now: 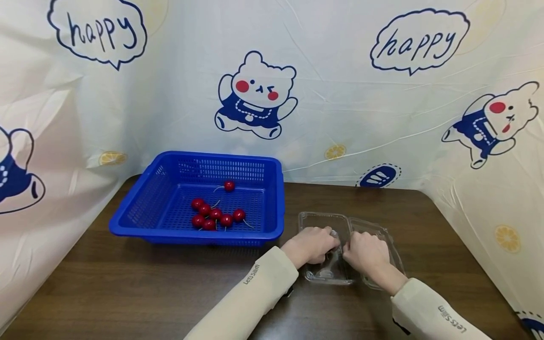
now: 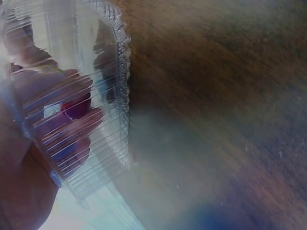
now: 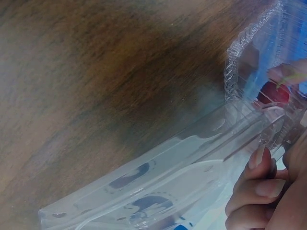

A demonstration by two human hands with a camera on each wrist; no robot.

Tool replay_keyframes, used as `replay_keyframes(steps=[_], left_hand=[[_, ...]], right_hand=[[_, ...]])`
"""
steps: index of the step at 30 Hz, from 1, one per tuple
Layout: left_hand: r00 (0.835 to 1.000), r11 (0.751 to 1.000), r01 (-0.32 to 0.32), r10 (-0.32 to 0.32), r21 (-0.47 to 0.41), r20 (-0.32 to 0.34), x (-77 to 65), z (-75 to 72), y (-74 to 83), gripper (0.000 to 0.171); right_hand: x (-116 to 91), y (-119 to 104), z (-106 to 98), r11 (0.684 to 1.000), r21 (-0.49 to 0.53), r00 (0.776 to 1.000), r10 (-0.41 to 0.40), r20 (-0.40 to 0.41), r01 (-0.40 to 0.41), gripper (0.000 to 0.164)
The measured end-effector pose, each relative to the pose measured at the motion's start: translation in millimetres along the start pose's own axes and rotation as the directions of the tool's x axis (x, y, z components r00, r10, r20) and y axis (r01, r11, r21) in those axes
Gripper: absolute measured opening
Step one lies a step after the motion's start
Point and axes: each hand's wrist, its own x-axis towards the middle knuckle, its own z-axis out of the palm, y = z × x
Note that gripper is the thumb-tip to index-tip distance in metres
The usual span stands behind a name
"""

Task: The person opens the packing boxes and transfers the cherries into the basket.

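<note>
A clear plastic clamshell box (image 1: 326, 278) stands opened on the table, its lid (image 1: 397, 255) folded out to the right. My left hand (image 1: 313, 245) reaches down inside the base. Its fingers pinch a red cherry (image 2: 76, 108), seen through the ribbed clear wall in the left wrist view. A green stem (image 3: 293, 79) shows by the cherry in the right wrist view. Along the seam between base and lid, my right hand (image 1: 367, 252) grips the plastic edge, fingers (image 3: 266, 188) curled.
Left of the box, a blue perforated basket (image 1: 170, 231) holds several red cherries (image 1: 216, 214) clustered near its front, and a lone cherry (image 1: 229, 185) farther back. Behind the brown wooden table (image 1: 170, 288) hangs a printed cloth (image 1: 331, 108), which also runs along both sides.
</note>
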Motion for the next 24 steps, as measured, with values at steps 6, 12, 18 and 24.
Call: replay_keyframes(steps=[6, 12, 18, 24], left_hand=[[1.000, 1.000, -0.012, 0.012, 0.019, 0.013, -1.2, -3.5, -1.7, 0.024], [1.000, 1.000, -0.009, 0.009, 0.016, 0.029, -2.4, -10.8, -2.6, 0.029], [0.999, 1.000, -0.023, 0.024, -0.014, 0.021, -3.6, -17.8, -5.4, 0.030], [0.999, 1.000, -0.006, 0.006, -0.010, 0.036, -7.6, -25.9, -9.0, 0.034]], right_hand=[[0.1, 0.1, 0.1, 1.000, -0.004, 1.000, -0.002, 0.011, 0.002, 0.024], [-0.9, 0.8, -1.0, 1.000, -0.004, 1.000, -0.003, 0.008, 0.003, 0.023], [-1.6, 1.5, -1.0, 1.000, -0.008, 1.000, -0.002, 0.008, 0.002, 0.026], [-0.6, 0.9, 0.3, 1.000, -0.002, 1.000, -0.007, 0.003, 0.007, 0.023]])
